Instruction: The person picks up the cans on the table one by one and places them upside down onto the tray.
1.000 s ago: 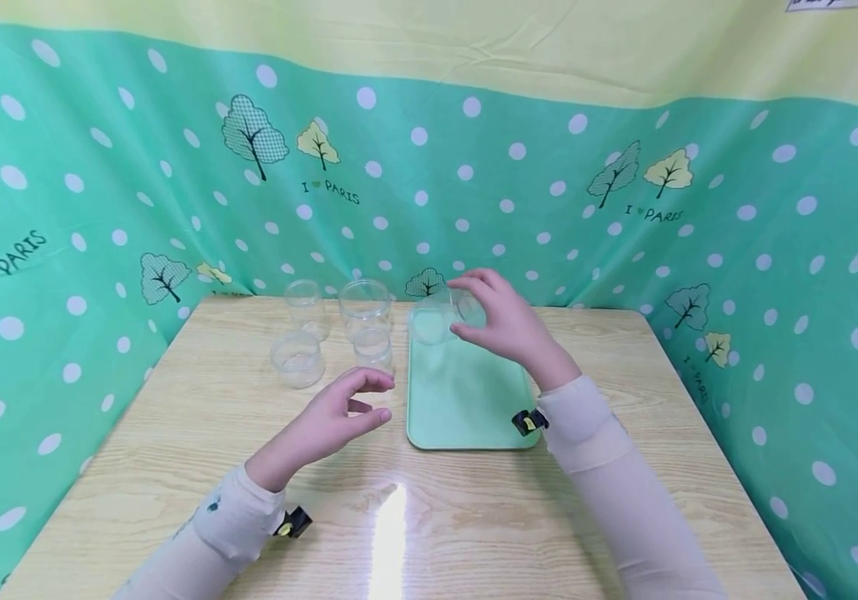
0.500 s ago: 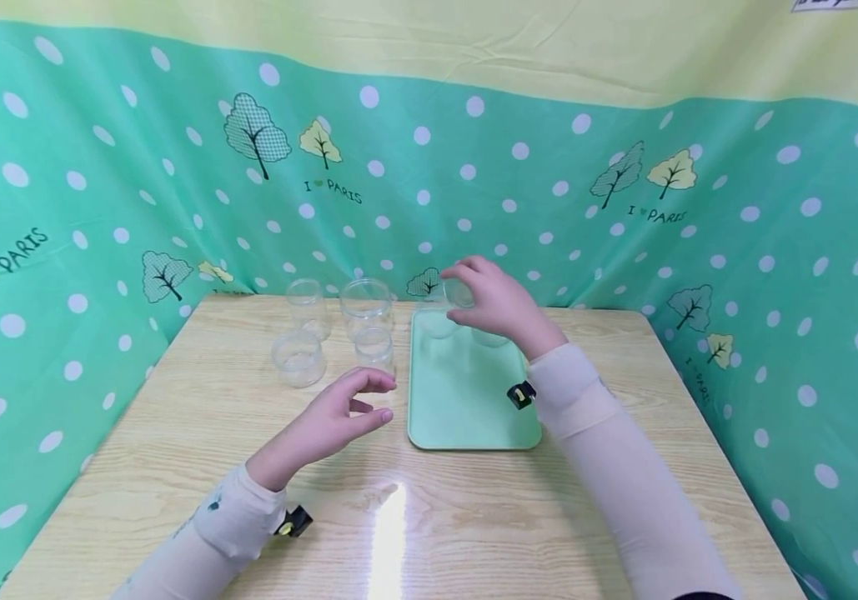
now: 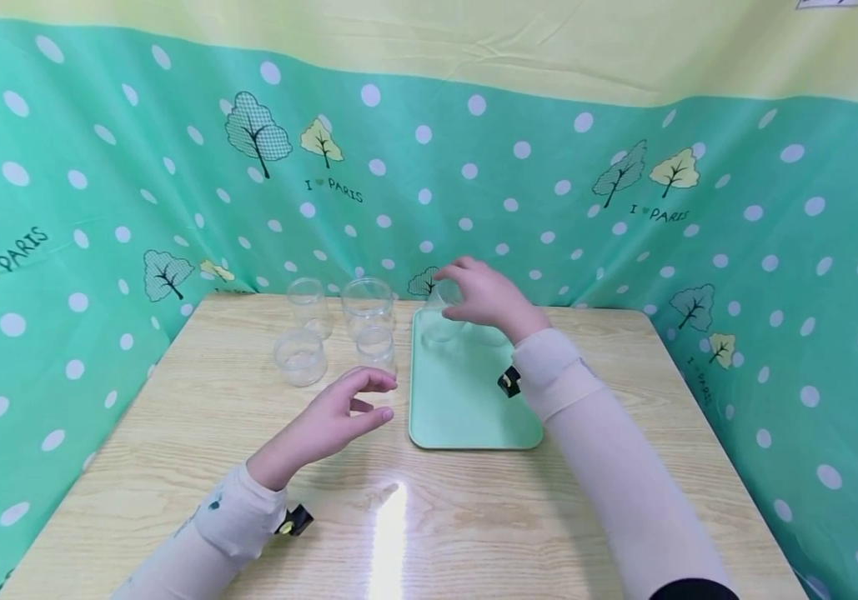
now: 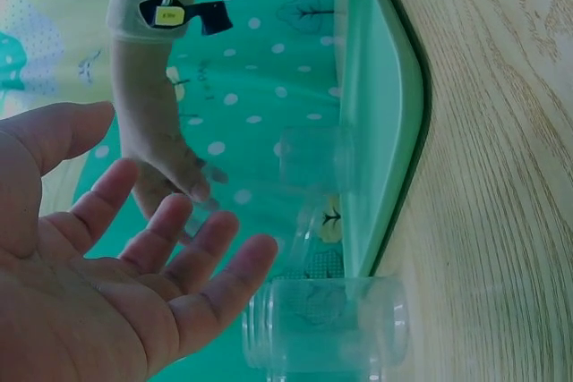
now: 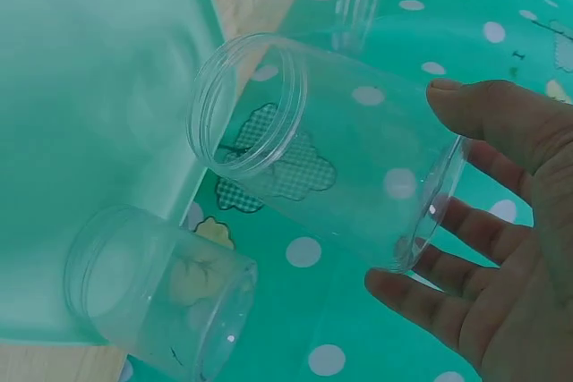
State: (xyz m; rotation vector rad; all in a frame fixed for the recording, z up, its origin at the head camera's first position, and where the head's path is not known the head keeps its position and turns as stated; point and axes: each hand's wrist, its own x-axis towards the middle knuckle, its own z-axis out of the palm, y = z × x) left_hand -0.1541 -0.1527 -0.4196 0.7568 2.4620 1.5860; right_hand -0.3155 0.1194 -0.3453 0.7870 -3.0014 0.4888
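Note:
My right hand [image 3: 484, 296] reaches over the far end of the green tray [image 3: 474, 408]. In the right wrist view its thumb and fingers hold a clear plastic jar [image 5: 349, 149] by the base. That jar is upside down, its threaded mouth toward the tray's far left corner. Just right of it another clear jar [image 5: 170, 288] stands mouth down on the tray. My left hand [image 3: 331, 421] hovers left of the tray with loosely bent fingers and nothing in them. Closest to it is a small clear jar [image 3: 374, 350] on the table.
Left of the tray stand a wide low jar [image 3: 299, 360], a tall narrow jar [image 3: 308, 308] and a large jar [image 3: 366, 310], all clear. A green dotted curtain [image 3: 323, 225] hangs behind and at both sides of the wooden table [image 3: 196, 400].
My right hand has shifted left and slightly away over the tray's far end. The jar at the far right of the tray now shows below the hand. My left hand stays in place.

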